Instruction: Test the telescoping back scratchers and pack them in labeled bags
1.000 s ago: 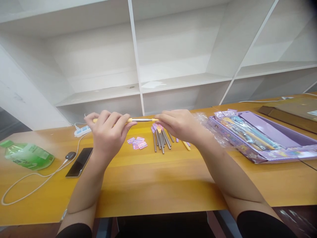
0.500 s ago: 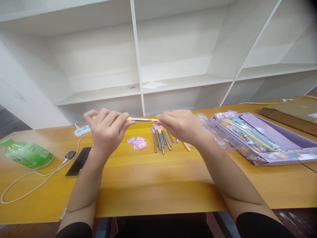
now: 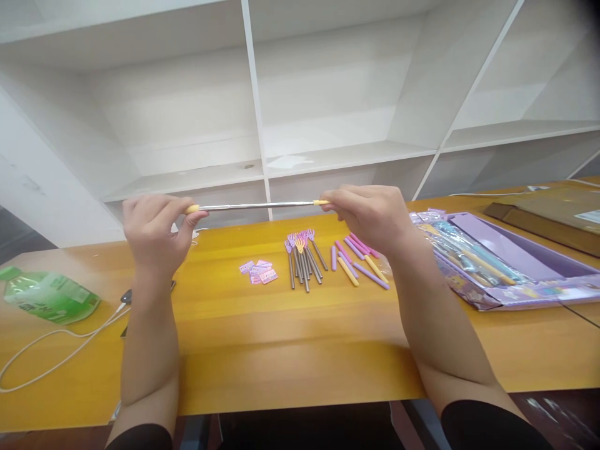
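My left hand [image 3: 157, 231] clamps its fingers on the yellow grip [image 3: 192, 209], my right hand [image 3: 372, 215] on the yellow tip [image 3: 319, 202], and the silver rod [image 3: 257, 205] runs crosswise, nearly level, between them above the worktop [image 3: 290, 350].

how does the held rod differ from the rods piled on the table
The held rod looks longer than the piled rods. The held rod has a yellow handle at its left end; the piled rods have bare near ends. The held rod is up in the air, while the piled rods lie on the table. Both have metal shafts.
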A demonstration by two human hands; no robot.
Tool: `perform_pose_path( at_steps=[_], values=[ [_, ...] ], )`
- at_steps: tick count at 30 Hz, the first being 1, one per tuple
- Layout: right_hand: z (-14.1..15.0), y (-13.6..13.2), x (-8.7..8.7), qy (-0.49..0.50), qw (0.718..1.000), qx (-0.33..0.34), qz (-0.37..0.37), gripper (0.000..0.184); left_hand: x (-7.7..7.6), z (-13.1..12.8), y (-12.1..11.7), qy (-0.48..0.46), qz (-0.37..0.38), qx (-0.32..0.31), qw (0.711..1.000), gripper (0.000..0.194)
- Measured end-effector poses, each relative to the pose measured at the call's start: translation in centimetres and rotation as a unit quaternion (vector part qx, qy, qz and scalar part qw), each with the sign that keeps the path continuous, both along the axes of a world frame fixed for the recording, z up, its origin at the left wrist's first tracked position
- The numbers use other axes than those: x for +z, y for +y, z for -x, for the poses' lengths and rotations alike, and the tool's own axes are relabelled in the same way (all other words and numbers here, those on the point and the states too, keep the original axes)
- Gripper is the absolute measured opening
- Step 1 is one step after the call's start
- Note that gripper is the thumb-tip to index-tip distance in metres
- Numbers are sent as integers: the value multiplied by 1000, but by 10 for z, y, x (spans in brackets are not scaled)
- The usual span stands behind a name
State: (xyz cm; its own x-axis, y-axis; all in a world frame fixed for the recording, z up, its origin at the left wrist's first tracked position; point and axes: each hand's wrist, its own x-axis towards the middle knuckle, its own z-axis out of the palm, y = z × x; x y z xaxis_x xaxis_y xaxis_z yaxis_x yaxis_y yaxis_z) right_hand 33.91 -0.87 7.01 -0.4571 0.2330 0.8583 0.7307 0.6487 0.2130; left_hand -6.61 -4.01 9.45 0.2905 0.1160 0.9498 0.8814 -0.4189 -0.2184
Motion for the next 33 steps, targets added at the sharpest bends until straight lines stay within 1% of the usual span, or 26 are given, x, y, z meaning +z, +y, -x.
perform_pose_path(
  at_steps=[3,5,7,8,13,16,19,23,30,33],
  values=[
    [-1,2,0,6,1000,-18,1,29,-1,3,6,-5,16,-2,1000,24],
    [-6,5,2,16,999,-33,11,29,-1,12,13,-11,28,3,1000,28],
    [-16,9,5,28,998,-43,26,30,-1,29,23,-14,35,2,999,33],
    [-22,11,7,37,998,-46,31,31,-1,40,28,-20,16,-7,1000,39],
    [-66,26,9,103,993,-43,42,34,-1,95,48,-81,28,8,996,55],
    [-89,36,5,111,992,-24,61,33,-4,114,52,-65,15,5,998,60],
    [-100,41,2,109,992,-19,57,34,-6,117,55,-48,-7,10,999,62],
    [-103,42,2,120,992,-12,44,31,-6,114,59,-43,-17,20,999,68],
    [-106,46,0,141,987,-37,66,30,-8,100,61,-50,4,32,998,73],
    [-109,47,-1,151,983,-66,75,29,-9,96,62,-55,17,31,998,75]
  ],
)
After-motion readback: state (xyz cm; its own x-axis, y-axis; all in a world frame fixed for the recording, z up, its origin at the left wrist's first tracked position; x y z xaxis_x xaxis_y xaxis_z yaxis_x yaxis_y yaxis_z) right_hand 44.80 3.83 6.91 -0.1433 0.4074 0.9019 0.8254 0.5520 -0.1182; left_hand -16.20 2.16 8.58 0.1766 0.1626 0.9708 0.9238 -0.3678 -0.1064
